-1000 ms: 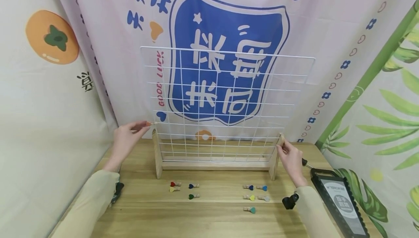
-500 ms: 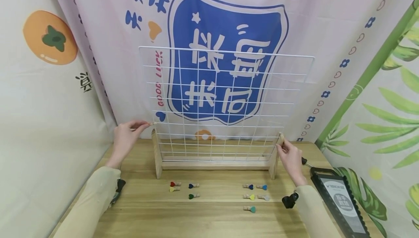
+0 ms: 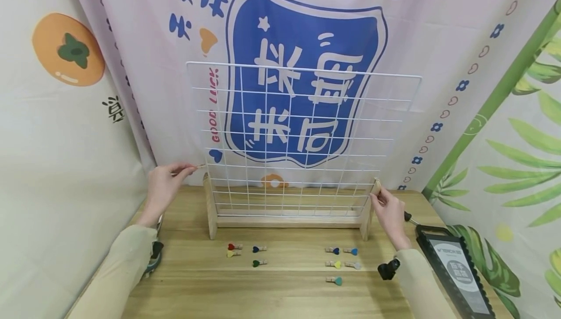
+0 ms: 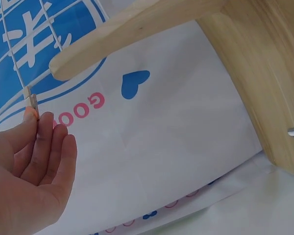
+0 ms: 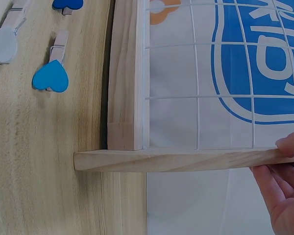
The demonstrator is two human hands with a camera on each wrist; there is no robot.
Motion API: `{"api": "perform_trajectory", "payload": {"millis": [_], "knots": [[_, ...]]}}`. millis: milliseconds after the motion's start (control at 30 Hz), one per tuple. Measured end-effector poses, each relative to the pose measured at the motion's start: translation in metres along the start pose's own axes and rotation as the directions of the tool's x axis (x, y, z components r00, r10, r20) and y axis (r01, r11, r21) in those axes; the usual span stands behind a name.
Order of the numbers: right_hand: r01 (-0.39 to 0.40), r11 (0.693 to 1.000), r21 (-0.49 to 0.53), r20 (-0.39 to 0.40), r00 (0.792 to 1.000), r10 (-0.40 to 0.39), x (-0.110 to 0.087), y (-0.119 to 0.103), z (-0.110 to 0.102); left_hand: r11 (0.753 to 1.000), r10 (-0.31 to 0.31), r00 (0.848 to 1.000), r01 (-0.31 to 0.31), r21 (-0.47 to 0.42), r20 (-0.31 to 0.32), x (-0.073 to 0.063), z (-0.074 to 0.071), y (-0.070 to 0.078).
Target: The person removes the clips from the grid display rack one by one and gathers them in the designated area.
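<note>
A white wire grid (image 3: 289, 69) stands upright in a wooden stand (image 3: 289, 222). Thumb and fingertips of my left hand (image 3: 164, 185) pinch a small wooden clothespin (image 4: 33, 102) with an orange piece on it. The clothespin's tip meets the grid's left edge wire, just above the stand's left post (image 4: 137, 32). On the other side, my right hand (image 3: 389, 212) grips the upper part of the right post (image 5: 186, 159), thumb on one side and fingers on the other.
Heart-topped clothespins lie before the stand, among them red (image 3: 232, 246) and green (image 3: 256, 263) at left, teal (image 3: 338, 281) and grey (image 3: 357, 266) at right. A black-framed case (image 3: 456, 265) and a black-handled tool (image 3: 408, 216) lie at the right. Printed cloth hangs behind.
My left hand shifts slightly right, then back left, staying at the grid's left edge with the clothespin. The right hand keeps its hold on the post.
</note>
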State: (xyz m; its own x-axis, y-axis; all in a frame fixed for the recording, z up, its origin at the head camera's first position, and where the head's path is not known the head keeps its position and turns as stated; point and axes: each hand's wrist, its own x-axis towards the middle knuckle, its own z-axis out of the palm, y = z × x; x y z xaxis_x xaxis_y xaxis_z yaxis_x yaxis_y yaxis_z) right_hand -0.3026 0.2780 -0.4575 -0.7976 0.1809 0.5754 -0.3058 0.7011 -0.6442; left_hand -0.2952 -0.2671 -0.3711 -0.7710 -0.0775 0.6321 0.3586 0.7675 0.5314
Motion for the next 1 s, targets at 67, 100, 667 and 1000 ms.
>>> {"api": "perform_trajectory", "payload": {"millis": [67, 100, 667, 1000], "knots": [[0.004, 1.000, 0.000, -0.002, 1.000, -0.004, 0.000, 0.000, 0.000, 1.000, -0.020, 1.000, 0.020, -0.004, 0.008, -0.002, -0.002, -0.001], [0.006, 1.000, 0.002, -0.002, 1.000, -0.006, 0.000, 0.001, 0.000, 0.999, -0.032, 0.999, 0.032, -0.007, 0.011, -0.003, -0.003, -0.001], [0.020, 1.000, 0.002, -0.014, 1.000, -0.020, 0.000, 0.000, -0.001, 0.997, -0.064, 0.992, 0.060, 0.038, 0.113, -0.044, 0.000, -0.003], [-0.008, 1.000, 0.010, 0.001, 1.000, 0.008, 0.000, -0.001, 0.000, 0.999, -0.015, 0.977, 0.023, -0.038, 0.211, -0.084, 0.027, 0.003]]}}
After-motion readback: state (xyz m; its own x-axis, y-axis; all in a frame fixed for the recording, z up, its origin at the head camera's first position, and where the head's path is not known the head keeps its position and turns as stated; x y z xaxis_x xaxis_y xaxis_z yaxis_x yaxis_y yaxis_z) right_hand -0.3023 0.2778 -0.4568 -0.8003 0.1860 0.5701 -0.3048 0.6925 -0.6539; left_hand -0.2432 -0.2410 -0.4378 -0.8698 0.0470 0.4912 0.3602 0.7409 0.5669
